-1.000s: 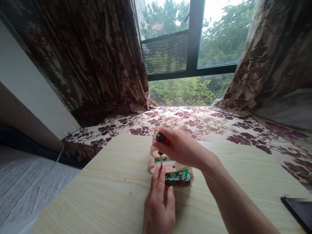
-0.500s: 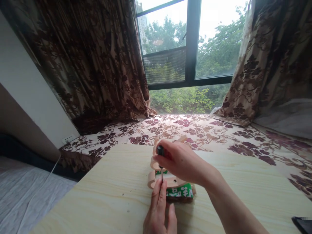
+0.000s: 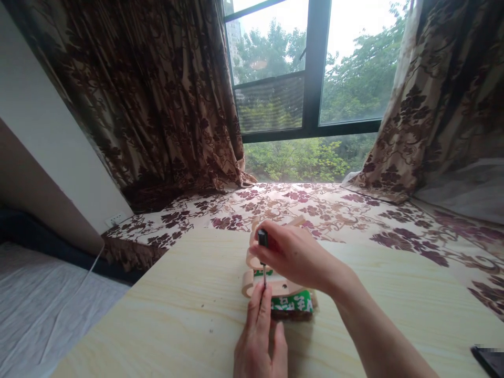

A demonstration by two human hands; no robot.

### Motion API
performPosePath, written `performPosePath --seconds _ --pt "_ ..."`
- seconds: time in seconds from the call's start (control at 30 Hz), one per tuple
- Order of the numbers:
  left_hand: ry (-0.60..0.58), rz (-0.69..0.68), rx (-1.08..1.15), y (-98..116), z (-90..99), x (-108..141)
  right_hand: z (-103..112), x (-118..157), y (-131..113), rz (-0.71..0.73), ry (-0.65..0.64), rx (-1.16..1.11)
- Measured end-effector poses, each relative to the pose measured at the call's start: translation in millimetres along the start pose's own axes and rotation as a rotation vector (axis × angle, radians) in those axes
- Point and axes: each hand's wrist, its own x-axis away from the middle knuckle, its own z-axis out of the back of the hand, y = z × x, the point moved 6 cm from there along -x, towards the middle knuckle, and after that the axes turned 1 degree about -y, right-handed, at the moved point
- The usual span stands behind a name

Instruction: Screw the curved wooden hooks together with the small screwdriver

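My right hand [image 3: 291, 254] is closed round the black handle of a screwdriver [image 3: 263, 239], whose shaft points straight down. Its tip meets the near edge of a pale wooden piece with a rounded, curled end [image 3: 248, 283] and a dark hole. From below, my left hand [image 3: 260, 336] reaches up with two fingertips pressed together at the tip; what they pinch there is hidden. Its thumb is held apart. Under the wood lies a green packet with white characters [image 3: 293, 302]. Another curved wooden part [image 3: 254, 257] stands behind, partly covered by my right hand.
The light wood-grain table [image 3: 169, 310] carries a few small dark specks [image 3: 202, 305]. A black object [image 3: 488, 359] is cut off at the lower right. Beyond the table are a floral-covered ledge [image 3: 334, 210], curtains [image 3: 169, 105] and a window. Pale bedding [image 3: 51, 310] lies at left.
The view has shifted slightly. Both hands keep their places on the screwdriver and the wooden piece, and the handle looks a little turned.
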Motion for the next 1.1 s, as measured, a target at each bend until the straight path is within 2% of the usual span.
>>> performPosePath --seconds 0.13,0.3,0.5,0.63,0.77,0.9,1.1 --pt "-0.004 0.003 -0.012 0.1 0.1 0.2 -3.0 0.9 -2.9 0.045 -0.01 -0.016" --pt "0.0 0.005 -0.005 1.2 0.8 -0.2 -1.1 -1.0 1.6 0.008 0.042 0.03" --pt "-0.011 0.023 0.0 1.8 1.4 0.1 1.7 0.6 -4.1 0.061 -0.019 -0.083" --pt "-0.023 0.028 -0.011 1.6 1.3 0.1 1.6 -0.2 1.1 0.019 0.029 -0.038" --pt "-0.027 0.003 -0.014 2.7 1.8 -1.0 0.7 -0.1 3.4 -0.003 0.037 -0.041" --pt "-0.025 -0.028 -0.022 4.4 5.5 -2.8 -0.8 0.8 -2.3 0.055 0.002 -0.079" --pt "-0.109 -0.103 -0.052 8.8 11.2 -6.6 0.5 -2.1 4.8 -0.004 0.045 0.019"
